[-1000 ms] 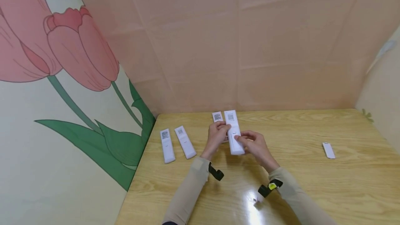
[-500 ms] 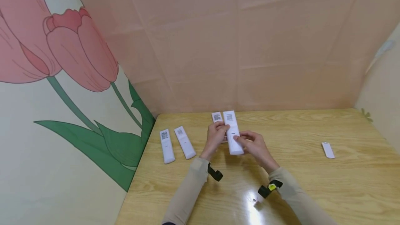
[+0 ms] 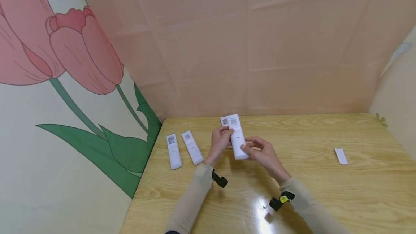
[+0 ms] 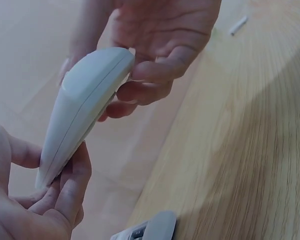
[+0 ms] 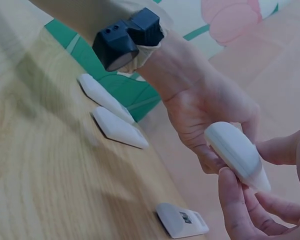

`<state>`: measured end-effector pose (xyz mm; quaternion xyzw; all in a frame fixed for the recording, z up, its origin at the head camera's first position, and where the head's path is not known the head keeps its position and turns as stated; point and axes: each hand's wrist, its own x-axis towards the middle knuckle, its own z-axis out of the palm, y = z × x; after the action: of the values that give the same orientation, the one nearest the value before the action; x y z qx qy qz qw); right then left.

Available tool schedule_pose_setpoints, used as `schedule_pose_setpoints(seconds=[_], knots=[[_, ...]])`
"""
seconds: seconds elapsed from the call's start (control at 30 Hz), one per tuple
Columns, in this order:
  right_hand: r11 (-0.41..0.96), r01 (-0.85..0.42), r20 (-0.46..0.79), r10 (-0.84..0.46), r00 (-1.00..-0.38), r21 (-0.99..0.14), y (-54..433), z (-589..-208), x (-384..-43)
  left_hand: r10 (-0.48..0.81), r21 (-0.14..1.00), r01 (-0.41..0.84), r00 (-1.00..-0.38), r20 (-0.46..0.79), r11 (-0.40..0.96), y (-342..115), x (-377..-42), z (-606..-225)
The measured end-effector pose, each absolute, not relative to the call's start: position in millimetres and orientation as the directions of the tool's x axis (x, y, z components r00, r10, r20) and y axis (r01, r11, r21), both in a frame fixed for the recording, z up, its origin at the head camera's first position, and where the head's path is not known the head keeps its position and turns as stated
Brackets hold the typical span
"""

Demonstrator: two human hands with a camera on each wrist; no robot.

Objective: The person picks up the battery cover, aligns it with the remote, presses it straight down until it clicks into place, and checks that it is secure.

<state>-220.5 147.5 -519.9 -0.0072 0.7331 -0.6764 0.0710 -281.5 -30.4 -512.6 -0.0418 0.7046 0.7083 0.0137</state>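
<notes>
A white remote control (image 3: 238, 143) is held above the table with its labelled back turned up and its battery cover on. My left hand (image 3: 220, 141) pinches it by the left edge, thumb on the back and fingers underneath. Around its lower right end are the thumb and fingers of my right hand (image 3: 264, 154), also plain in the right wrist view, where the remote's rounded end (image 5: 235, 147) shows. Partly hidden behind it, another remote (image 5: 180, 220) lies on the table, its battery bay uncovered.
Two more white remotes, a left one (image 3: 174, 152) and a right one (image 3: 193, 148), lie label-up at the table's left. A small white battery cover (image 3: 341, 156) lies far right on the wooden table (image 3: 312, 187). A pink cloth wall (image 3: 247, 46) rises behind.
Both hands have shifted slightly left with the remote, which now overlaps more of the one behind it. The right thumb has slid from the battery cover to the lower right edge.
</notes>
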Motion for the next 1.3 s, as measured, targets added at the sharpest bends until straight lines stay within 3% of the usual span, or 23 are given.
schedule_pose_setpoints(seconds=[0.77, 1.3], knots=[[-0.006, 0.044, -0.042, -0.136, -0.99, -0.999, 125, -535, -209, -0.06, 0.996, -0.09, -0.994, -0.09, 0.006, -60, -285, -522], [-0.008, 0.04, -0.038, -0.141, -0.989, -0.999, 102, -533, -221, 0.035, 0.991, -0.13, -0.991, -0.131, 0.032, -100, -289, -511]])
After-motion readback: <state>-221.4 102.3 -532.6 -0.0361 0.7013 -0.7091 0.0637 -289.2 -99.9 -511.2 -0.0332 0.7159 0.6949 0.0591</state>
